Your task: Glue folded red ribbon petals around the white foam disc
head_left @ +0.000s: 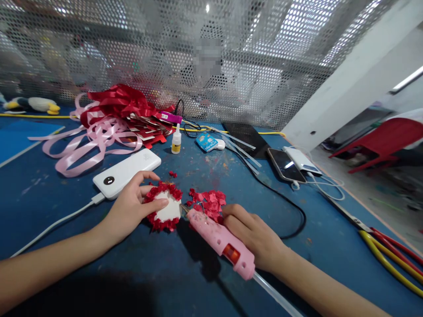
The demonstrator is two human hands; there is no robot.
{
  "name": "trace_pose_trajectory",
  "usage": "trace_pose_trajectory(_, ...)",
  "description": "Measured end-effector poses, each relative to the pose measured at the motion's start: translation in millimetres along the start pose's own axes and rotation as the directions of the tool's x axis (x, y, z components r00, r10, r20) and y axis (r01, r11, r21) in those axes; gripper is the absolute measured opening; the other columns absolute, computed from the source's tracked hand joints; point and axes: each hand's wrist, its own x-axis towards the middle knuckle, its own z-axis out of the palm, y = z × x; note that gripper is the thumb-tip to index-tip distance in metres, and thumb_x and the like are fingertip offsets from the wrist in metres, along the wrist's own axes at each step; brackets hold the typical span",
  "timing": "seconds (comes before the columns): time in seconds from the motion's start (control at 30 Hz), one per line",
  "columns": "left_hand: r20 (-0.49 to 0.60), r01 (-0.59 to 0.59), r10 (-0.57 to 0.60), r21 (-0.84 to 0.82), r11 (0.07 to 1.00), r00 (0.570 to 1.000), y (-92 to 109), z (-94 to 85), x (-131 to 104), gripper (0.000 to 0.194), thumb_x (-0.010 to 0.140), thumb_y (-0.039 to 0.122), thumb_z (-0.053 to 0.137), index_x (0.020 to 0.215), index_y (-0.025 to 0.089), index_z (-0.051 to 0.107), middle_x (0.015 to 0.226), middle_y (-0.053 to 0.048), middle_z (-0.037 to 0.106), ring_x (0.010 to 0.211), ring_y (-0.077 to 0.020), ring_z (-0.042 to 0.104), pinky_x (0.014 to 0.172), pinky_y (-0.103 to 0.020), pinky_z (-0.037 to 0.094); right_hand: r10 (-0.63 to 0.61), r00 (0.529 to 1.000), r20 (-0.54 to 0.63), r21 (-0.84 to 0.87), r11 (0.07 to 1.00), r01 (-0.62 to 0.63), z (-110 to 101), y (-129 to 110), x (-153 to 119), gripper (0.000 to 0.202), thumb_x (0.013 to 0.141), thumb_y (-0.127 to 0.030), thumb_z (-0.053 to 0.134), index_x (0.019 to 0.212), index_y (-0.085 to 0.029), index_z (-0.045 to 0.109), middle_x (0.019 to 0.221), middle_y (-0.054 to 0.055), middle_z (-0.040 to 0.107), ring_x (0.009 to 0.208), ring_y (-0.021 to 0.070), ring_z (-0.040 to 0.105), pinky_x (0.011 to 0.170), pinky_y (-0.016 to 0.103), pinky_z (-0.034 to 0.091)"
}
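Note:
My left hand (132, 202) pinches a round white piece (168, 208) edged with crumpled red petals, its thumb lying on the white face. My right hand (249, 229) is wrapped round a pink glue gun (220, 240), with a clear glue stick (276, 293) sticking out of its back end. The gun's metal tip is at the right edge of the white piece; whether they touch is hard to tell. Just behind the gun lies a small pile of red pieces (211, 202). A tiny red bit (172, 174) sits behind the white piece.
A white power bank (127, 173) with a cable lies at the left, before pink ribbons (95, 141) and red ribbons (122, 103). Behind stand a small glue bottle (176, 140) and a blue packet (206, 142). At the right are a phone (286, 164) and scissors (383, 251).

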Motion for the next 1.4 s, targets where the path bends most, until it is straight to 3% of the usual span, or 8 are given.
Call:
trace_pose_trajectory(0.4,-0.044,-0.017,0.017,-0.007,1.0,0.999,-2.7,-1.6,3.6,0.053,0.063,0.028,0.076,0.102,0.024,0.041,0.074,0.002,0.07,0.055,-0.0151,0.065,0.053,-0.024,0.052,-0.008,1.0,0.029,-0.032,0.999,0.009,-1.5,-0.2,-0.7,0.051,0.097,-0.018,0.012,0.07,-0.015,0.054,0.074,0.009,0.058,0.064,0.013,0.054,0.05,0.022,0.042)
trace_pose_trajectory(1.0,-0.062,-0.028,0.023,-0.092,0.995,0.998,-3.8,-1.2,4.0,0.052,0.063,0.024,0.077,0.101,0.024,0.042,0.077,0.0,0.07,0.059,-0.0158,0.067,0.054,-0.025,0.055,-0.037,0.998,0.049,0.034,0.999,0.035,1.6,0.0,-5.5,0.039,0.095,-0.012,0.02,0.071,-0.017,0.051,0.073,0.006,0.055,0.061,0.0125,0.049,0.052,0.023,0.043)
trace_pose_trajectory(1.4,-0.088,-0.038,0.027,-0.122,0.992,0.996,-1.1,0.5,4.1,0.048,0.064,0.02,0.076,0.099,0.023,0.043,0.073,0.002,0.07,0.057,-0.0133,0.066,0.054,-0.021,0.054,-0.062,0.997,0.039,0.024,0.998,0.061,2.7,-0.6,-6.2,0.044,0.096,-0.012,0.015,0.068,-0.017,0.049,0.07,0.006,0.055,0.061,0.0122,0.05,0.054,0.022,0.044)
